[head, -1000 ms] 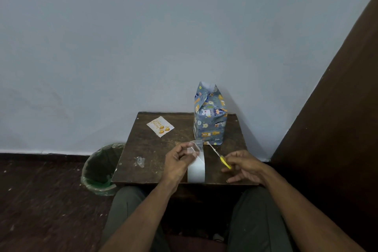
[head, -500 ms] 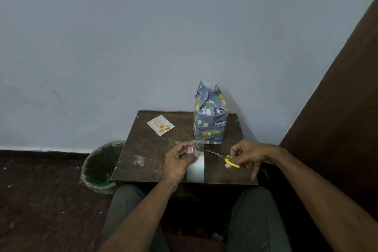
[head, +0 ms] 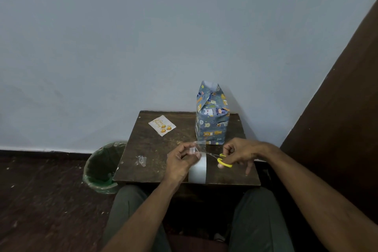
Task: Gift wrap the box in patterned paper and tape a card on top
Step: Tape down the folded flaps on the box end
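1. Left hand: near centre of the table, fingers pinching a strip of clear tape pulled up from the tape roll.
2. Right hand: fingers curled through the yellow handles of the scissors, blades pointing left toward the tape.
3. Box: far right of the table, upright, long axis vertical, wrapped in patterned paper; top flaps stand open and unsealed.
4. Card: flat at far left, well apart from the box.
5. Step, as judged: cutting a tape piece, likely for the top flaps.
6. Next move calls for taut tape between the blades, a clean snip, then carrying the piece to the box.
7. Bin: on the floor, left of the table.
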